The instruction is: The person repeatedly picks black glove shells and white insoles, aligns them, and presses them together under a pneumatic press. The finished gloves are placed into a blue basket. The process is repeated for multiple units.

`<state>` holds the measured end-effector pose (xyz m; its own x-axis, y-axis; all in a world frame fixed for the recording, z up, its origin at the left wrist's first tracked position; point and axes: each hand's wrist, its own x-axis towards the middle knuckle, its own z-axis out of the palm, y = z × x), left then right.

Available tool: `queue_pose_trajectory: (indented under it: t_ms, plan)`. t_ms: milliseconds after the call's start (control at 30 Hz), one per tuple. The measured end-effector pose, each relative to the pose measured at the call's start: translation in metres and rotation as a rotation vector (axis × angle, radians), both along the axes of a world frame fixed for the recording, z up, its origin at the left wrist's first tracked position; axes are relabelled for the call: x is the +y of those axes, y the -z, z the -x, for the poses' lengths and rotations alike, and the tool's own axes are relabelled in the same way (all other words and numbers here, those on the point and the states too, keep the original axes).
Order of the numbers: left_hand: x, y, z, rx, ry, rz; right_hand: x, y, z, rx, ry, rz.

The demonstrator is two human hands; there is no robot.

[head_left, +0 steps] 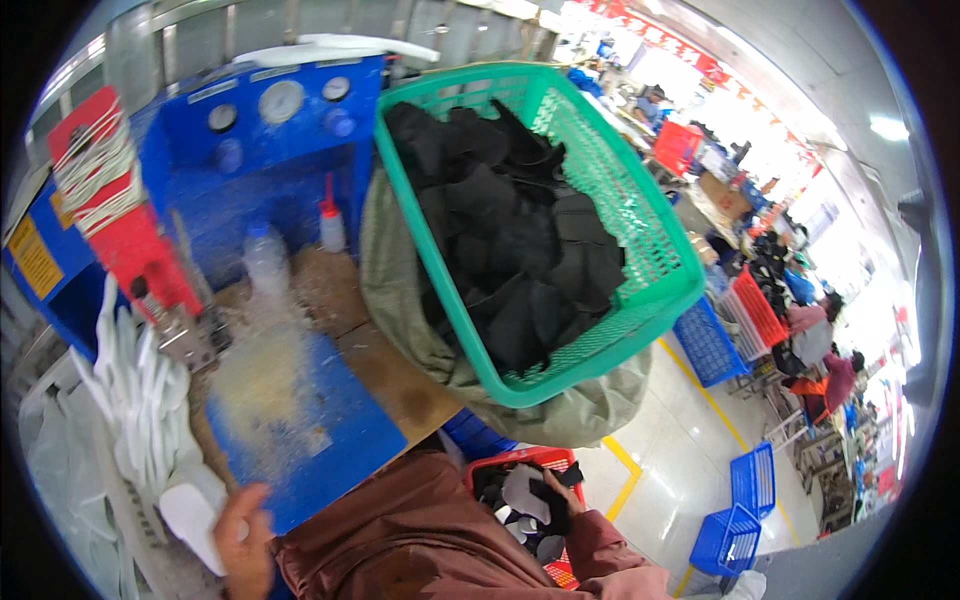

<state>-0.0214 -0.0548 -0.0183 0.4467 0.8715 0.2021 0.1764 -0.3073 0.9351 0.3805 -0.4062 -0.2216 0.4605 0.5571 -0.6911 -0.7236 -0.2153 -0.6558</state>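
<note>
risking snags from grey scraps (524, 492), a black piece (549, 494) is lying at the right hand (574, 500) in the red plastic basket (510, 458), off the brown counter (412, 394) corner; the left hand (243, 540) is hanging half-curled beside a smooth white form (190, 518); what either grip is holding is unclear.

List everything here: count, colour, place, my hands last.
Rectangular plastic basket: one, green, upper centre.
Flat pieces: many, black, inside it.
Crumpled cloth: one, olive, beneath it.
Smaller plastic basket: one, red, lower centre.
Plastic floor baskets: at least two, blue, right.
Gauged machine: one, blue, upper left.
Corded board: one, red, left.
Clear plastic bottle: one, blue cap, below gauges.
Red-nozzled bottle: one, white, beside it.
Flat dusty board: one, blue, lower left.
Long limp strips: several, white, left edge.
Blurred people: several, mixed clothing, right.
Left hand's grip: one, bare, lower left.
Right hand's grip: one, bare, at smaller basket.
</note>
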Motion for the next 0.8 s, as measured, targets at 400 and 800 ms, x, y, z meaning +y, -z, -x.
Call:
queue_pose_trajectory:
  t_ms: [400,800]
  plan:
    - [0.01,-0.019,-0.017,0.182,0.124,-0.041,0.035,-0.251,-0.072,-1.357,-0.05,-0.022]
    - [-0.023,-0.025,-0.051,0.194,0.405,-0.113,0.259,-0.326,-0.126,-1.951,-0.805,0.232]
